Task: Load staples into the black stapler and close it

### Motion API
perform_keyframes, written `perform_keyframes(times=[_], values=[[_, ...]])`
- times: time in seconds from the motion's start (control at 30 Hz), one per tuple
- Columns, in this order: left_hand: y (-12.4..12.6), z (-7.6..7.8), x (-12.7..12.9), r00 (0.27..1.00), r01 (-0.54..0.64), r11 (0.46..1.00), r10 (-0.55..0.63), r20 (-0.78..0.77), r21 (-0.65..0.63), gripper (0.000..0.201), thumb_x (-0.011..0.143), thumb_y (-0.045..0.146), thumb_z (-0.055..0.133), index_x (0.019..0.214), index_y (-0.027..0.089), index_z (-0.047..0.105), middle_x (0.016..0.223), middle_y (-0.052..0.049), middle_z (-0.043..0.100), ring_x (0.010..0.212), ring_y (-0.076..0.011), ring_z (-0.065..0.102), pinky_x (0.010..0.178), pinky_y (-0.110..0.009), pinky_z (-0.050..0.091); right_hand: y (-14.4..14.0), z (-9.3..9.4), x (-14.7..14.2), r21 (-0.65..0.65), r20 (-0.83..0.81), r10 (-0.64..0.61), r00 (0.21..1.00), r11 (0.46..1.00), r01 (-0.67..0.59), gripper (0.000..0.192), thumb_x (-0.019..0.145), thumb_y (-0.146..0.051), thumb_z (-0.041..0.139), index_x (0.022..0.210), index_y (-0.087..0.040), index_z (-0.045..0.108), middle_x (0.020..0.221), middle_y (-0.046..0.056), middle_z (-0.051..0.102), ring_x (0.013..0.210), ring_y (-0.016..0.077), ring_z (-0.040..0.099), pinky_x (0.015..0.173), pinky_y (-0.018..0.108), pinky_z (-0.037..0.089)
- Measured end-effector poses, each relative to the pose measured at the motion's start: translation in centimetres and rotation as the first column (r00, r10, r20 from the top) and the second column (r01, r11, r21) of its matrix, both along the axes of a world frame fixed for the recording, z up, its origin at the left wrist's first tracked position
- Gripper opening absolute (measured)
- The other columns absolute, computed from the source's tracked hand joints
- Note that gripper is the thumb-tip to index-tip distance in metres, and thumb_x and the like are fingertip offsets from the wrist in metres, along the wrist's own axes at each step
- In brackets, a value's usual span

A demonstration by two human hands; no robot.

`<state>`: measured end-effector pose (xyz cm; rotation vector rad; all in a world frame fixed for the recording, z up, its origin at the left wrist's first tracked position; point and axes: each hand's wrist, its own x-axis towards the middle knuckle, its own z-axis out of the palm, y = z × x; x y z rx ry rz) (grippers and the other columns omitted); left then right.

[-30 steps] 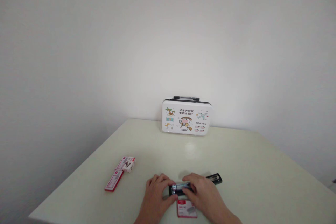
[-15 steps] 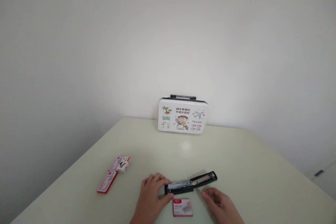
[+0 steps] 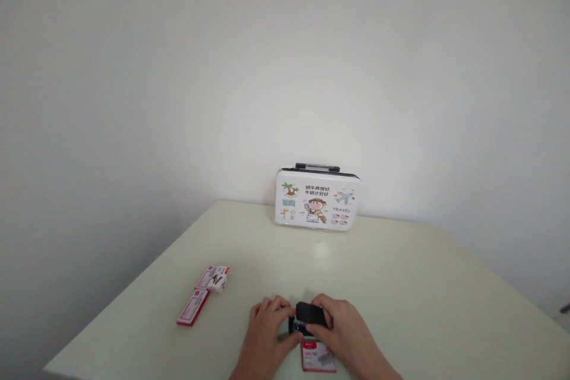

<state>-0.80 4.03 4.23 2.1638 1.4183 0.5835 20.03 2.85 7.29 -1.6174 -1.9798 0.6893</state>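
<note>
Here the left hand [image 3: 266, 332] curls its fingers around the left end of a black stapler [image 3: 307, 316], thumb pressed against its near side. The right hand [image 3: 345, 332] closes over the stapler's right part from above, fingers bent and gripping its top. The stapler sits low on the pale surface [image 3: 401, 285], between both hands, near the front edge. Just in front of it, touching the right hand's wrist area, lies a small red-and-white staple box [image 3: 317, 357]. Well to the left lie a flat red-and-white packet [image 3: 193, 307] and an opened small carton [image 3: 216, 278], close together. At the far edge, a white illustrated case [image 3: 317, 199] stands upright against the plain white wall [image 3: 222, 71].
</note>
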Motion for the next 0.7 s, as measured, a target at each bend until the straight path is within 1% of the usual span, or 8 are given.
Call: perform_keyframes(times=[0.2,0.3,0.33,0.4,0.47,0.53,0.6,0.7], values=[[0.0,-0.3,-0.5,0.995,-0.028,0.999,0.024,0.092,0.043,0.032,0.083,0.039,0.072,0.113,0.031,0.068,0.118,-0.001,0.066,0.114,-0.0254,0.054,0.1,-0.039,0.035,-0.4,1.2,0.3,-0.036,0.022,0.049,0.999,0.998,-0.048,0.022,0.079,-0.024,0.066,0.099,-0.029,0.073,0.07,-0.004,0.063,0.067,0.0151,0.058,0.061,0.024,0.032],[-0.5,-0.2,-0.3,0.973,-0.07,0.993,0.048,0.226,0.093,0.026,0.092,0.027,0.055,0.115,0.028,0.065,0.122,-0.004,0.064,0.118,-0.0241,0.053,0.103,-0.038,0.037,-0.2,0.9,1.2,-0.011,0.055,-0.065,0.996,0.998,0.065,0.016,0.081,-0.03,0.065,0.094,-0.027,0.073,0.068,-0.004,0.062,0.064,0.015,0.056,0.059,0.025,0.03],[-0.8,-0.1,0.1,0.969,-0.022,0.994,-0.004,0.245,0.105,0.028,0.093,0.023,0.049,0.114,0.029,0.065,0.124,-0.003,0.063,0.119,-0.0234,0.052,0.104,-0.039,0.037,0.0,0.4,1.5,0.013,0.073,-0.13,0.989,0.991,0.129,0.014,0.081,-0.033,0.066,0.091,-0.026,0.072,0.065,-0.004,0.06,0.061,0.0149,0.054,0.058,0.026,0.028],[-1.5,0.3,1.3,0.953,0.206,0.975,-0.22,0.209,0.086,0.033,0.093,0.021,0.048,0.115,0.034,0.069,0.132,0.0,0.064,0.123,-0.0235,0.051,0.108,-0.04,0.036,0.4,-1.0,2.2,0.038,0.056,-0.231,0.971,0.973,0.229,0.017,0.082,-0.039,0.066,0.088,-0.024,0.068,0.06,-0.006,0.053,0.057,0.0144,0.05,0.057,0.026,0.027],[-1.9,0.6,2.4,0.886,0.443,0.896,-0.439,0.151,0.004,0.035,0.093,0.026,0.053,0.118,0.045,0.07,0.138,0.006,0.064,0.128,-0.0256,0.05,0.113,-0.044,0.032,0.8,-2.6,3.0,0.0,-0.061,-0.254,0.965,0.967,0.255,0.026,0.084,-0.046,0.065,0.095,-0.022,0.065,0.058,-0.007,0.049,0.056,0.0144,0.048,0.056,0.026,0.028],[-1.9,0.8,2.5,0.846,0.532,0.842,-0.523,0.103,-0.086,0.036,0.093,0.032,0.057,0.119,0.052,0.069,0.142,0.01,0.062,0.13,-0.028,0.05,0.115,-0.048,0.03,0.9,-3.9,3.7,-0.056,-0.214,-0.249,0.944,0.969,0.243,0.039,0.086,-0.054,0.062,0.106,-0.02,0.065,0.059,-0.008,0.047,0.057,0.0149,0.048,0.056,0.026,0.03],[-1.5,0.8,1.4,0.888,0.459,0.881,-0.457,0.045,-0.113,0.045,0.086,0.028,0.062,0.123,0.052,0.067,0.145,0.008,0.059,0.131,-0.0296,0.049,0.115,-0.05,0.031,0.5,-4.9,4.3,-0.086,-0.319,-0.261,0.911,0.965,0.246,0.053,0.086,-0.061,0.061,0.115,-0.018,0.065,0.06,-0.008,0.044,0.058,0.0154,0.047,0.055,0.027,0.031],[-0.8,0.4,-1.7,0.971,0.24,0.969,-0.24,0.001,-0.061,0.076,0.07,0.019,0.067,0.141,0.045,0.054,0.149,0.002,0.055,0.135,-0.0292,0.045,0.116,-0.046,0.032,-0.7,-5.6,4.4,-0.123,-0.416,-0.279,0.865,0.96,0.25,0.063,0.085,-0.068,0.059,0.119,-0.015,0.067,0.06,-0.007,0.041,0.058,0.0154,0.045,0.055,0.028,0.033]])
